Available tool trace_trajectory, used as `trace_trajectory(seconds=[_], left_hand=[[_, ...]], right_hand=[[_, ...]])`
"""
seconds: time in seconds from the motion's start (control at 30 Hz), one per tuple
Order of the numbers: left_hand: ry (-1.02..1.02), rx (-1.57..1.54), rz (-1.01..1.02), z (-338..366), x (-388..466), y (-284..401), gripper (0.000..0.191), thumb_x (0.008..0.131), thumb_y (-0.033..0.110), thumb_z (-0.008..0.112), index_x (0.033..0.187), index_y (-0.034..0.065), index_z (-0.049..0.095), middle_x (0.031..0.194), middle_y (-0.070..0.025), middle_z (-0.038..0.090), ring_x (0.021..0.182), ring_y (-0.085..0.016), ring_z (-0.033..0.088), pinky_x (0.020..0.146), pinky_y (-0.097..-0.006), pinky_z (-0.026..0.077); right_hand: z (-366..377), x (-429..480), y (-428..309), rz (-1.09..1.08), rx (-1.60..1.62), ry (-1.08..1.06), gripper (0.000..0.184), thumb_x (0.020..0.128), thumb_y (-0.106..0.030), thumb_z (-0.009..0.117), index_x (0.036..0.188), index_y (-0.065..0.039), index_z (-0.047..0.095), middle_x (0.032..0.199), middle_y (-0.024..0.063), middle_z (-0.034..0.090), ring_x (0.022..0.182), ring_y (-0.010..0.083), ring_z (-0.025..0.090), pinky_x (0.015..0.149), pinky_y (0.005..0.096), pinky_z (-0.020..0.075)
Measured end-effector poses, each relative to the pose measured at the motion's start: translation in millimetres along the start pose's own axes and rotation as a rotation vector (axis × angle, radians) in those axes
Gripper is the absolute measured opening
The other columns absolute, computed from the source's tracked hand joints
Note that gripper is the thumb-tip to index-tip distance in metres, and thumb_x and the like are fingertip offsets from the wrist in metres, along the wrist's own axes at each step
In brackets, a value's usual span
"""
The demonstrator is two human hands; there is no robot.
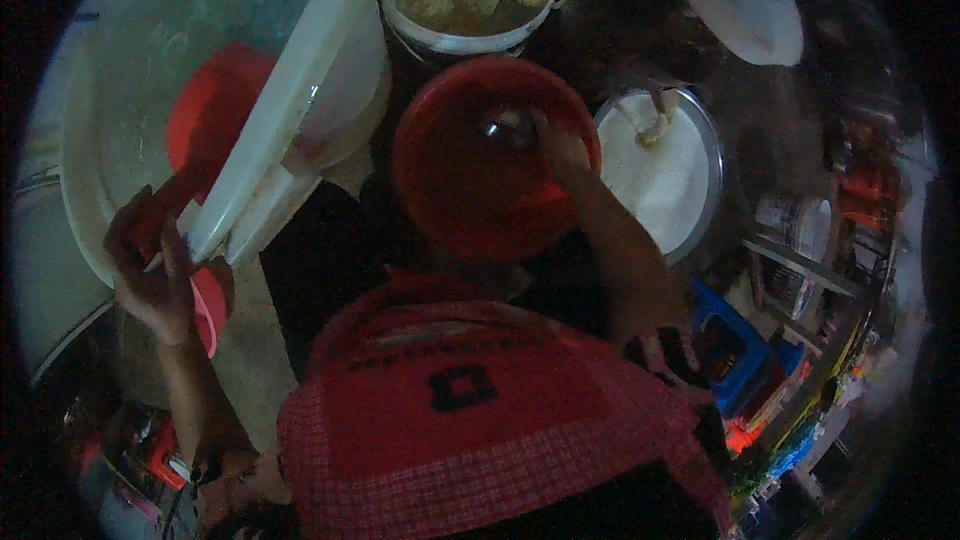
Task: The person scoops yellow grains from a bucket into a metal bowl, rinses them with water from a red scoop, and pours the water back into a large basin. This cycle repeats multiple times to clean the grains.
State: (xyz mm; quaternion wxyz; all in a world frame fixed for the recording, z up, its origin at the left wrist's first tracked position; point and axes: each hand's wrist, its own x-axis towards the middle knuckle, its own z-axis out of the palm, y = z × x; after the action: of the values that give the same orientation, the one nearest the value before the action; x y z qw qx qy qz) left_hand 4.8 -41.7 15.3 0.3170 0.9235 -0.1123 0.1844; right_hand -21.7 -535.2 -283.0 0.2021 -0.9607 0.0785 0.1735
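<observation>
In dim light, a round red basin (465, 187) stands in front of me at the centre. My right hand (562, 146) reaches down inside it near the right wall; whether its fingers hold anything is hard to tell. At the left, my left hand (154, 262) is closed around the handle of a red dipper (217, 109). The dipper's bowl lies over a large pale tub (94, 187) of water, partly behind the tub's thick rim. Below my left hand shows part of a pink plastic object (210, 307).
A white bucket (469, 41) with cloudy yellowish contents stands beyond the basin. Right of the basin is a round white vessel (664, 172) with a metal rim. A pale oval object (739, 0) lies at the upper right. Blue crates (727, 345) and a rack are at the right.
</observation>
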Motion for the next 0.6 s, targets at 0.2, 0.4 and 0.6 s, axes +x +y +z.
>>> trace_trajectory(seconds=[0.2, 0.4, 0.6], left_hand=[[0.014, 0.041, -0.036, 2, -10, 2, 0.036, 0.089, 0.001, 0.059, 0.122, -0.0048, 0.044, 0.121, -0.0203, 0.056, 0.111, -0.027, 0.057, 0.094, -0.0384, 0.049], [-0.017, 0.234, 0.096, 0, -5, 2, 0.034, 0.089, 0.003, 0.059, 0.117, -0.0071, 0.044, 0.12, -0.0231, 0.055, 0.11, -0.032, 0.057, 0.092, -0.0394, 0.05], [0.005, 0.289, 0.059, 6, -8, 1, 0.034, 0.09, 0.003, 0.057, 0.119, -0.0078, 0.042, 0.12, -0.024, 0.055, 0.109, -0.033, 0.057, 0.092, -0.04, 0.051]], right_hand=[[88, 5, 11, 0.305, -0.005, -0.276, 0.057, 0.084, -0.018, 0.059, 0.137, -0.017, 0.039, 0.124, 0.02, 0.053, 0.102, 0.0368, 0.059, 0.08, 0.0461, 0.0514], [137, -3, 22, 0.442, 0.075, -0.413, 0.056, 0.083, -0.016, 0.059, 0.135, -0.014, 0.041, 0.121, 0.0187, 0.055, 0.1, 0.035, 0.059, 0.08, 0.0449, 0.0516], [159, -1, 19, 0.511, 0.201, -0.479, 0.054, 0.082, -0.015, 0.06, 0.133, -0.011, 0.043, 0.118, 0.0174, 0.056, 0.098, 0.0331, 0.06, 0.079, 0.0437, 0.0519]])
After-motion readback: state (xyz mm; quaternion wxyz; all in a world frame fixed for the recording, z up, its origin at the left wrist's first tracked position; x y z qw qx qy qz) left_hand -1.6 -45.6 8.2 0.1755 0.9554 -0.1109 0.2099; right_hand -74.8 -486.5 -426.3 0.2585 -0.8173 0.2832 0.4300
